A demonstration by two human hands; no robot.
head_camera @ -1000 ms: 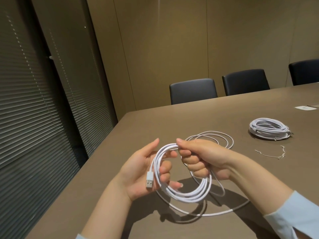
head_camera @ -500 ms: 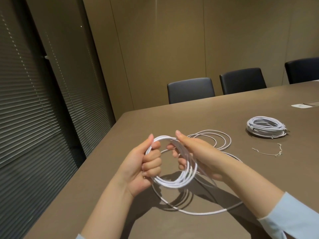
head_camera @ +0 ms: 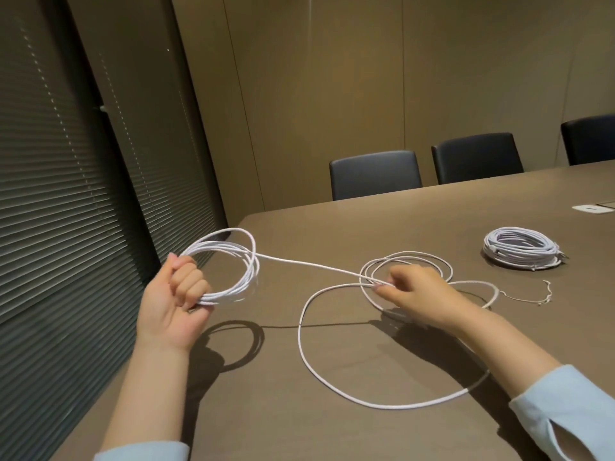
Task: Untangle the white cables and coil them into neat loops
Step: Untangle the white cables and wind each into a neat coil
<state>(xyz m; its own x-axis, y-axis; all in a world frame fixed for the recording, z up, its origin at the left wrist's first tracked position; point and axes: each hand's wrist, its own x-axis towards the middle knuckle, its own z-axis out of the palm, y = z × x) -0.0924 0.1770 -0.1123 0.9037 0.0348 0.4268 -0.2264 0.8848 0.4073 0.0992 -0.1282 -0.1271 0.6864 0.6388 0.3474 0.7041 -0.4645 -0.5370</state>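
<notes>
My left hand [head_camera: 178, 302] is a fist around a small coil of white cable [head_camera: 244, 261], held above the table's left corner. From the coil a taut strand [head_camera: 309, 265] runs right to my right hand [head_camera: 416, 294], which pinches the cable just above the table. Loose loops of the same cable [head_camera: 332, 377] lie on the table around and behind the right hand. A second white cable, coiled into a neat bundle [head_camera: 520, 247], rests at the right.
The brown table [head_camera: 382, 227] has its left edge close to the window blinds [head_camera: 66, 227]. A thin wire tie [head_camera: 532, 296] lies beside the bundle. A white table socket plate [head_camera: 592, 208] sits far right. Dark chairs [head_camera: 374, 174] stand along the far side.
My hands have moved apart: the left carried the coil leftwards, the right slid along the cable to the right, drawing a strand taut between them.
</notes>
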